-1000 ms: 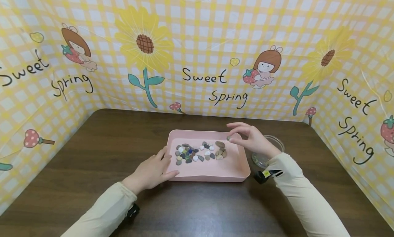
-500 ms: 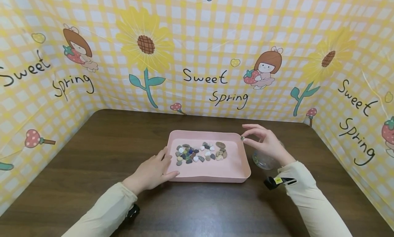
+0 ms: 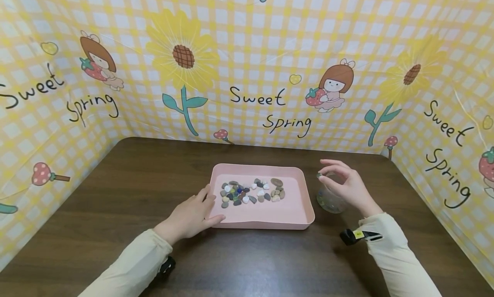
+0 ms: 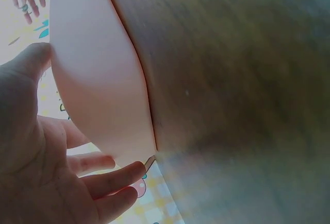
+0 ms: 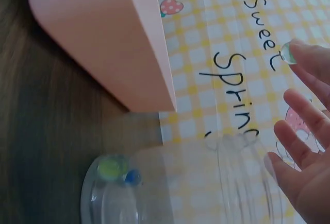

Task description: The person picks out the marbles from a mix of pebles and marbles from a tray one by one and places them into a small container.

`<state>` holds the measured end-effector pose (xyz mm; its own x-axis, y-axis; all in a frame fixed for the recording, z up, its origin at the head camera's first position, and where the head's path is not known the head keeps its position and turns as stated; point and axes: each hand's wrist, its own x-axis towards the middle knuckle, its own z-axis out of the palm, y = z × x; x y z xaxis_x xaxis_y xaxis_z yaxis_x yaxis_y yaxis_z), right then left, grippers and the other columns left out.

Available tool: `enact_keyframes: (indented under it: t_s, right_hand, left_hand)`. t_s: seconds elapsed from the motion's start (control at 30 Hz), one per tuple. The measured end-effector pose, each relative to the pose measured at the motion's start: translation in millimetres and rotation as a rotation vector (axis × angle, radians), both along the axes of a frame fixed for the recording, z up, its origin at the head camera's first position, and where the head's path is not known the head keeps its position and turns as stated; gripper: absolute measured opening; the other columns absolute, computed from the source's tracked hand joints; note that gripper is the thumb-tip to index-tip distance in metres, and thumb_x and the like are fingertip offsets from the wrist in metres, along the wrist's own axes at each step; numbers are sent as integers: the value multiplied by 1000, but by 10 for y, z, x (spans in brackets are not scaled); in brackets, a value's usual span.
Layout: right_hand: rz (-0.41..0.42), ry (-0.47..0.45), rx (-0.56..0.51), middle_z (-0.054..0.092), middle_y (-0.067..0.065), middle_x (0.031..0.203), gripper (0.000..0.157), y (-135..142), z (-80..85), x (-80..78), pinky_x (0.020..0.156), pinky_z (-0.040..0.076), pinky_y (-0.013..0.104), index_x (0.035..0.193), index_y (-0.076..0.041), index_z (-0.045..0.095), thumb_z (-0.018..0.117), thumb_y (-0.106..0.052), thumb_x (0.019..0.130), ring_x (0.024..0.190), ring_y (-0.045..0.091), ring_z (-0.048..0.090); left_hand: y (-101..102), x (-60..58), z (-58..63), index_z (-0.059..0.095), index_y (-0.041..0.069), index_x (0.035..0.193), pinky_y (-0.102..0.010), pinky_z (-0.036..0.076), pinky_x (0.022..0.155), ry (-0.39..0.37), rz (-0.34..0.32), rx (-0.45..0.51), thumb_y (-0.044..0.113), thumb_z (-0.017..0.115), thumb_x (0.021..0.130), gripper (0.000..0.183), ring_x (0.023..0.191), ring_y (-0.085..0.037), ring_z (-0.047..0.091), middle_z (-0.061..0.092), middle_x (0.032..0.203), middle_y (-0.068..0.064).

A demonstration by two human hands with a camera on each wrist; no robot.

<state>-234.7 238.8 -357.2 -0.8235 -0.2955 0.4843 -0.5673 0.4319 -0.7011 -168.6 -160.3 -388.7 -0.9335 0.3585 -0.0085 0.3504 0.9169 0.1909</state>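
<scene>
Between thumb and index finger, my right hand pinches a small pale green glass marble. It hovers over the mouth of a clear glass jar, right of the pink tray; the hand partly hides the jar in the head view. Through the jar's wall, the right wrist view shows a green marble and a blue marble at the bottom. My left hand rests on the tray's left end, fingers spread and relaxed along the rim and wall, thumb near the front corner.
In the tray lie groups of stones: a mixed heap of pebbles and marbles at left, white and grey stones in the middle, brown stones to the right. A printed yellow checked cloth encloses the dark wooden table.
My right hand has moved right with the marble, from above the tray's back right corner to over the jar. My left hand and the tray have stayed put.
</scene>
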Motion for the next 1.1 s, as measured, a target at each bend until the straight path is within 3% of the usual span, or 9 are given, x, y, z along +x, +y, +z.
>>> enact_keyframes:
  t_s: [0.13, 0.73, 1.1]
  right_hand:
    - [-59, 35, 17, 52, -30, 116, 13, 75, -30, 30, 93, 35, 2, 95, -4, 68, 69, -3, 82, 110, -15, 48]
    - [-244, 79, 48, 46, -36, 117, 16, 340, -150, 104, 91, 29, 0, 94, -5, 68, 73, -5, 79, 114, -18, 39]
    - [-322, -7, 59, 44, -31, 111, 18, 447, -212, 136, 86, 35, 1, 98, 1, 65, 67, -11, 85, 102, -20, 41]
  left_hand:
    - [5, -1, -10, 50, -2, 131, -51, 39, 104, 2, 0, 1, 57, 47, 89, 73, 127, -41, 45, 31, 148, -27]
    - [-1, 0, -4, 51, -2, 131, -50, 40, 103, 10, -7, -1, 57, 47, 89, 72, 126, -41, 47, 31, 147, -27]
    - [1, -4, -14, 50, -1, 131, -50, 39, 104, -7, 1, 0, 58, 46, 89, 73, 127, -40, 45, 30, 148, -26]
